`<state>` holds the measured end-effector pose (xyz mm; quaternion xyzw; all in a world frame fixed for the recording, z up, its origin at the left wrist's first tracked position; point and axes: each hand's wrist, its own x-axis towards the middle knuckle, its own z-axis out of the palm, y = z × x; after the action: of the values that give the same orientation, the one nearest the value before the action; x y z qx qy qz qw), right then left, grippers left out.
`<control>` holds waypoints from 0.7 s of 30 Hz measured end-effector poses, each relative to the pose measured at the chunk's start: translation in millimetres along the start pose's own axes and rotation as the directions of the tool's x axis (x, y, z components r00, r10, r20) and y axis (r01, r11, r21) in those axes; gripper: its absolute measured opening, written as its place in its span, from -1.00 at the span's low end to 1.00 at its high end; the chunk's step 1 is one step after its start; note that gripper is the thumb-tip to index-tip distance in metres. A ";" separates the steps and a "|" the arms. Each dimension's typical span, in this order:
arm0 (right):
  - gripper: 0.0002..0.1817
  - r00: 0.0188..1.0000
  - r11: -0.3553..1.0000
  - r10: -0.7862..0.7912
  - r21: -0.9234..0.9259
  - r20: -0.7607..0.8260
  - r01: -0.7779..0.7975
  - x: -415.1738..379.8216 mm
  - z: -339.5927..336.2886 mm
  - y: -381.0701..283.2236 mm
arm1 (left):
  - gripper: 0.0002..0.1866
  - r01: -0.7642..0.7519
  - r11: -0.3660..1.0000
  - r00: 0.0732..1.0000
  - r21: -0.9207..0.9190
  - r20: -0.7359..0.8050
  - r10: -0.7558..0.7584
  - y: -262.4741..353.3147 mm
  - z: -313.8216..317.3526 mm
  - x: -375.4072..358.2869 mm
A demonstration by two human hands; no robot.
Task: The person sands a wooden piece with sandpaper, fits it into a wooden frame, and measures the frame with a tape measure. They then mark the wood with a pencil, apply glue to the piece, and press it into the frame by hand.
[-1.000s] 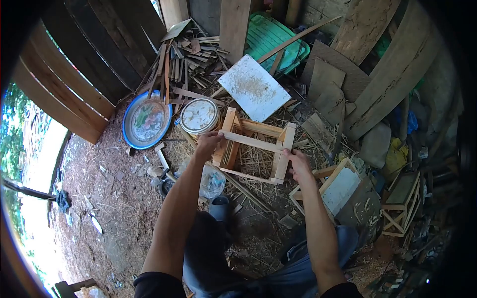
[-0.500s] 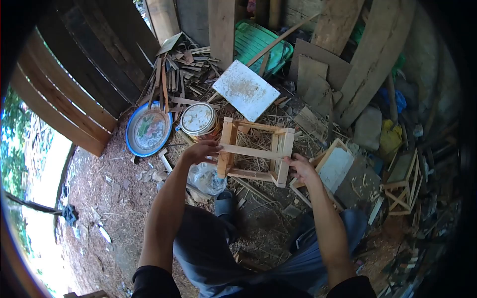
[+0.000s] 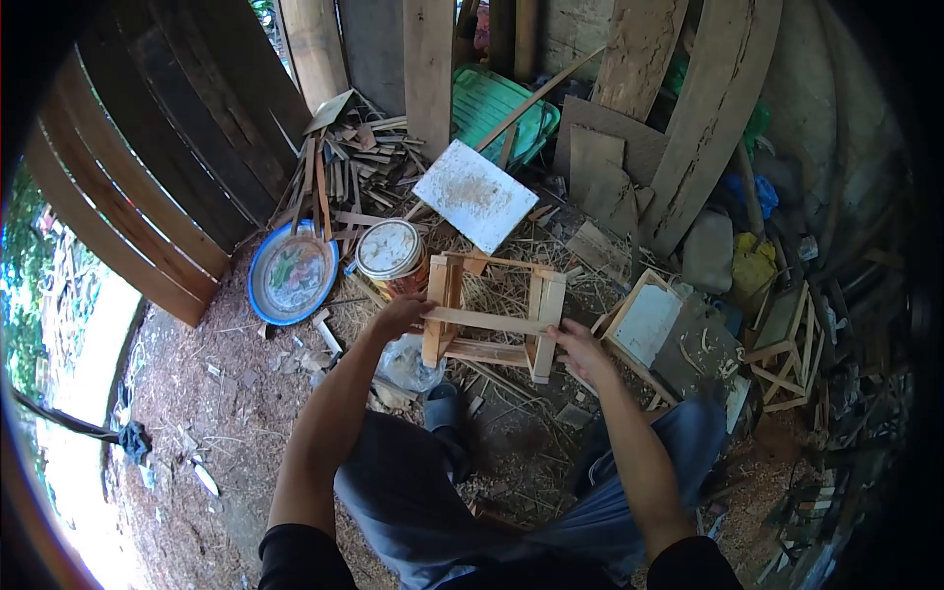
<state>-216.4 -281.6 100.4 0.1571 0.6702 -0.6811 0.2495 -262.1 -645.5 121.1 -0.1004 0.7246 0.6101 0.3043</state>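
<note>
The floor is littered with straw. From the picture's middle, a blue-rimmed tray rests at nine o'clock, a lidded bucket at ten, wood scraps at eleven.

Wooden frame: pale honey-tan; flat strip across it, lighter cream-tan. Round tray: bright blue rim, greyish centre, pink-and-green floral pattern. Bucket: white lid with brown blotches, reddish-orange side. Flat panel: white, speckled brown. Ribbed plastic piece: green, striped by its ridges. Crumpled bag: yellow. Trousers: blue-grey. Sleeves: black.
</note>
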 end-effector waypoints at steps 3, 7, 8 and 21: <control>-0.32 0.999 0.998 0.009 0.057 -0.040 -0.007 9.9 3.7 1.8 | -0.59 0.007 1.000 1.000 -0.020 0.000 -0.007 -6.2 -3.9 1.3; -0.40 1.000 0.996 0.003 0.087 0.005 -0.004 14.0 1.2 1.5 | -0.59 0.020 1.000 1.000 -0.007 -0.009 -0.020 -5.8 -3.0 7.5; -0.42 1.000 0.997 0.006 0.080 0.014 -0.008 11.2 2.0 -2.9 | -0.59 0.020 1.000 1.000 -0.021 -0.012 -0.021 -4.9 -2.8 7.9; -0.45 0.999 0.999 -0.032 0.020 -0.032 0.033 16.6 -4.4 -7.5 | -0.57 -0.146 0.986 0.989 0.084 0.009 0.146 7.6 0.2 8.2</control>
<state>-234.7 -279.5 97.3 0.1596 0.6696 -0.6892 0.2261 -272.5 -641.6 122.8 -0.0334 0.7548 0.5997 0.2638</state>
